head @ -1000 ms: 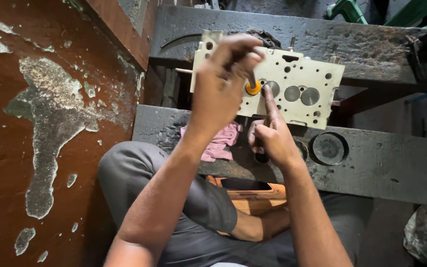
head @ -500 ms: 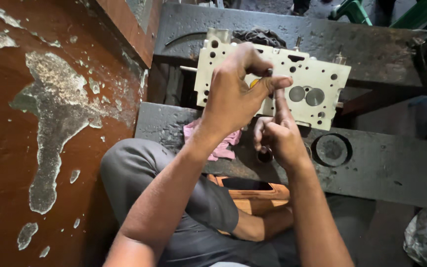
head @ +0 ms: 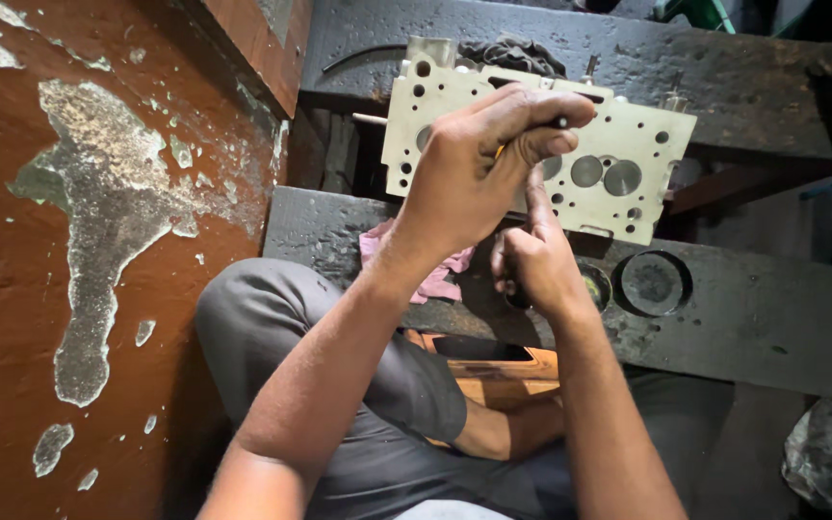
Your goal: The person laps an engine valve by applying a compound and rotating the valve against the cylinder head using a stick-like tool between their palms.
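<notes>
A pale metal cylinder head with round valve seats and several holes lies across two dark beams. My left hand is closed over its middle. It grips a thin tool whose dark tip sticks out past the thumb, with a sliver of yellow-orange showing under the fingers. My right hand is just below, its index finger stretched up against the head's face. Its other fingers are curled, and whether they hold anything is hidden.
The near dark beam carries round recesses and a pink rag. Along the left runs a red-brown wall with peeling paint. My grey-clad knee and an orange-brown wooden piece lie below the beam.
My left hand has turned and closed tighter around the tool, so the orange part seen earlier is nearly covered. My right index finger stays against the head.
</notes>
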